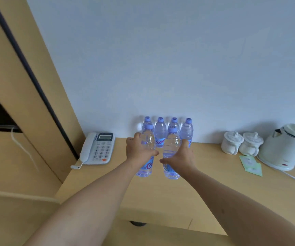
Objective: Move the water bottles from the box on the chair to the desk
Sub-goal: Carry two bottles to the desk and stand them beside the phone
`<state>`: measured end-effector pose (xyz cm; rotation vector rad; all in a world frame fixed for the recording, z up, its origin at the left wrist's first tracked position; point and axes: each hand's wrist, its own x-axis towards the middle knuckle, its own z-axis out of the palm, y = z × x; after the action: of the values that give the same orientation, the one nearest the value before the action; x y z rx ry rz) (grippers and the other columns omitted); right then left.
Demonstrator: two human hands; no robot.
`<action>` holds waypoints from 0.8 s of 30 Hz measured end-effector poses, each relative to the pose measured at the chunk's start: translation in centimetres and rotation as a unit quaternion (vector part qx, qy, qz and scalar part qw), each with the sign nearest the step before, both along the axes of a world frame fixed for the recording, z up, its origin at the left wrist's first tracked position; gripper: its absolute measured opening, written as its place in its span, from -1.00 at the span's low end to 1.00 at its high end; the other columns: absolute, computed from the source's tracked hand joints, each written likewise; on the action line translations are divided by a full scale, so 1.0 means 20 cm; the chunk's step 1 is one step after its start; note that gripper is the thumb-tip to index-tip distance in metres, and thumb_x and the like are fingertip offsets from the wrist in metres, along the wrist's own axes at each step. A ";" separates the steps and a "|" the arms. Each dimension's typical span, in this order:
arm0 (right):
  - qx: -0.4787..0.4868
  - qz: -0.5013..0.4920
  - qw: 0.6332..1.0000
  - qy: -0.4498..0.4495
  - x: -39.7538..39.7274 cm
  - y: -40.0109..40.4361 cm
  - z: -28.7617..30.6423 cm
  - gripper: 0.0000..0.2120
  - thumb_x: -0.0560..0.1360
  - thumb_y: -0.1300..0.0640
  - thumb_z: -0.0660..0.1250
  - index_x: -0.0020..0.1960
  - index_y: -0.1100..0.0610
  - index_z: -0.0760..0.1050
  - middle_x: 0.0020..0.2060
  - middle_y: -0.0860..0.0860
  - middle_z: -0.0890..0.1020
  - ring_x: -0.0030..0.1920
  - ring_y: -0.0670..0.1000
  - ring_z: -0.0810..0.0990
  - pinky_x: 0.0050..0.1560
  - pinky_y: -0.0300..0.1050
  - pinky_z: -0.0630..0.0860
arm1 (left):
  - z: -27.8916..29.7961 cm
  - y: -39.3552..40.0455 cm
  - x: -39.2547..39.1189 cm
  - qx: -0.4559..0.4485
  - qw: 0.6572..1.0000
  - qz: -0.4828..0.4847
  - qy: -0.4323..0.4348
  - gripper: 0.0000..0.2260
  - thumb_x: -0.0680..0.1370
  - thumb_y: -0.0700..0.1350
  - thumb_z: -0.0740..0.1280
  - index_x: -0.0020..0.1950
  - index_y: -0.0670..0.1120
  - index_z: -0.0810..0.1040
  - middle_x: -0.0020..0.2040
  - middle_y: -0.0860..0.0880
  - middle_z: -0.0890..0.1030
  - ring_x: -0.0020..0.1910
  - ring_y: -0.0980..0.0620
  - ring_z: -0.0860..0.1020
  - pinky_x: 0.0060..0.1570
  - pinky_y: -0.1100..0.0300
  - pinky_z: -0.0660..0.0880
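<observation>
- Water bottles are on the desk (205,183) already: four stand upright in a row against the white wall (160,59), each with a pale purple cap, and two more are in the person's hands just in front of that row.
- Left hand (138,150) is wrapped round the middle of the left bottle (147,150), thumb on the near right side and fingers curled round the far left side, a firm grip.
- Right hand (181,159) grips the right bottle (170,153) the same way, thumb across the front and fingers curled behind it.
- Both held bottles stand upright, close to each other but apart, their bases at or just above the desktop; I cannot tell whether they touch the wood.
- Back row of four bottles (160,130) stands right behind the held pair, the two held caps overlapping it from this angle.
- To the left, a white desk telephone (98,148) lies near the desk's corner, beside a tall wooden cabinet (24,103).
- To the right stand two white lidded mugs (241,143) side by side, then a white electric kettle (286,146) on its base, with its cord trailing over the desk.
- Green sachets (251,165) lie flat in front of the mugs and kettle, well apart from the bottles.
</observation>
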<state>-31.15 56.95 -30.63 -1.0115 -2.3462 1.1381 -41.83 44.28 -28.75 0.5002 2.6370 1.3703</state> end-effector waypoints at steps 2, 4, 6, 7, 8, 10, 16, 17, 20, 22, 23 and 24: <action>-0.001 -0.020 1.000 -0.003 -0.11 0.02 -0.02 -0.19 0.09 -0.09 0.69 0.08 0.03 0.21 -0.14 -0.05 0.54 -0.09 0.10 0.55 -0.10 0.04 0.53 | -0.02 0.03 -0.14 -0.023 0.999 -0.022 0.003 -0.18 0.11 0.06 0.67 0.30 0.01 0.45 0.13 -0.03 0.47 -0.01 0.05 0.52 -0.07 0.24 0.41; -0.002 -0.032 0.999 -0.016 -0.20 0.04 -0.06 -0.17 0.08 -0.13 0.69 0.08 0.04 0.21 -0.15 -0.06 0.52 -0.09 0.09 0.52 -0.13 0.02 0.49 | -0.06 0.05 -0.25 -0.038 0.999 -0.036 -0.009 -0.19 0.09 0.07 0.68 0.27 -0.02 0.48 0.11 0.00 0.55 0.02 0.03 0.55 -0.02 0.18 0.49; -0.003 -0.040 0.999 -0.032 -0.29 0.06 -0.09 -0.15 0.06 -0.16 0.69 0.08 0.05 0.22 -0.14 -0.05 0.52 -0.09 0.09 0.51 -0.15 0.00 0.46 | -0.10 0.07 -0.35 -0.047 0.998 -0.038 -0.028 -0.27 0.05 0.08 0.68 0.16 0.00 0.53 0.03 0.05 0.62 -0.03 0.03 0.61 -0.03 0.12 0.56; -0.007 -0.043 0.998 -0.038 -0.34 0.08 -0.11 -0.15 0.05 -0.16 0.70 0.07 0.06 0.22 -0.15 -0.05 0.51 -0.09 0.09 0.51 -0.16 -0.01 0.45 | -0.12 0.08 -0.39 -0.053 0.997 -0.040 -0.038 -0.31 0.04 0.07 0.68 0.10 0.01 0.53 -0.01 0.08 0.64 -0.07 0.04 0.62 -0.06 0.12 0.58; -0.010 -0.045 0.998 -0.042 -0.38 0.10 -0.14 -0.14 0.04 -0.16 0.70 0.05 0.07 0.21 -0.16 -0.05 0.50 -0.09 0.09 0.51 -0.15 -0.01 0.46 | -0.15 0.10 -0.44 -0.060 0.996 -0.044 -0.046 -0.33 0.03 0.06 0.68 0.07 0.03 0.53 -0.03 0.10 0.65 -0.09 0.05 0.63 -0.09 0.13 0.58; -0.016 -0.043 0.998 -0.052 -0.48 0.15 -0.19 -0.14 0.03 -0.16 0.71 0.04 0.07 0.21 -0.17 -0.06 0.49 -0.08 0.09 0.52 -0.13 0.00 0.47 | -0.20 0.13 -0.53 -0.067 0.994 -0.056 -0.062 -0.32 0.03 0.03 0.70 0.07 0.03 0.52 -0.01 0.12 0.66 -0.07 0.05 0.64 -0.05 0.11 0.60; -0.033 -0.046 0.996 -0.074 -0.69 0.25 -0.33 -0.14 0.02 -0.15 0.72 0.00 0.05 0.19 -0.20 -0.07 0.49 -0.08 0.10 0.51 -0.20 -0.04 0.40 | -0.33 0.24 -0.72 -0.069 0.990 -0.066 -0.104 -0.28 0.06 -0.08 0.72 0.15 0.04 0.54 0.01 0.09 0.67 -0.01 0.00 0.65 0.01 0.02 0.62; -0.038 -0.048 0.995 -0.077 -0.72 0.26 -0.35 -0.13 0.01 -0.16 0.72 0.00 0.05 0.19 -0.22 -0.09 0.46 -0.09 0.09 0.49 -0.22 -0.06 0.36 | -0.35 0.26 -0.73 -0.065 0.989 -0.070 -0.111 -0.31 0.07 -0.12 0.71 0.14 0.04 0.54 0.01 0.09 0.67 0.00 -0.01 0.65 0.01 0.00 0.62; -0.058 -0.055 0.994 -0.071 -0.76 0.26 -0.43 -0.12 0.02 -0.15 0.72 0.03 0.04 0.18 -0.20 -0.08 0.45 -0.08 0.08 0.45 -0.18 -0.06 0.34 | -0.41 0.28 -0.77 -0.055 0.989 -0.069 -0.121 -0.33 0.14 -0.20 0.67 0.18 0.03 0.50 -0.01 0.06 0.67 -0.01 -0.04 0.64 -0.01 0.00 0.62; -0.062 -0.070 0.994 -0.050 -0.78 0.25 -0.48 -0.14 0.07 -0.07 0.72 0.06 0.02 0.15 -0.12 -0.06 0.45 -0.02 0.08 0.44 -0.12 -0.06 0.35 | -0.44 0.28 -0.79 -0.054 0.989 -0.066 -0.118 -0.36 0.18 -0.22 0.64 0.17 0.05 0.48 -0.05 0.07 0.65 -0.05 -0.03 0.64 -0.07 0.06 0.62; -0.064 -0.079 0.994 -0.038 -0.79 0.25 -0.50 -0.14 0.08 -0.05 0.72 0.07 0.01 0.14 -0.08 -0.05 0.44 -0.01 0.08 0.43 -0.10 -0.07 0.34 | -0.45 0.28 -0.81 -0.052 0.989 -0.067 -0.117 -0.38 0.19 -0.23 0.63 0.14 0.08 0.47 -0.07 0.10 0.64 -0.07 0.01 0.63 -0.12 0.11 0.61; -0.066 -0.086 0.994 -0.028 -0.79 0.24 -0.51 -0.15 0.09 -0.04 0.72 0.08 0.00 0.15 -0.05 -0.05 0.43 -0.01 0.06 0.41 -0.10 -0.07 0.33 | -0.46 0.28 -0.82 -0.046 0.989 -0.069 -0.120 -0.38 0.20 -0.25 0.62 0.11 0.12 0.45 -0.08 0.14 0.62 -0.09 0.06 0.62 -0.17 0.17 0.59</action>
<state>-47.00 61.81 -40.80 -1.2795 -2.1987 1.2262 -58.14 49.81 -37.88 0.4632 2.4105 1.1821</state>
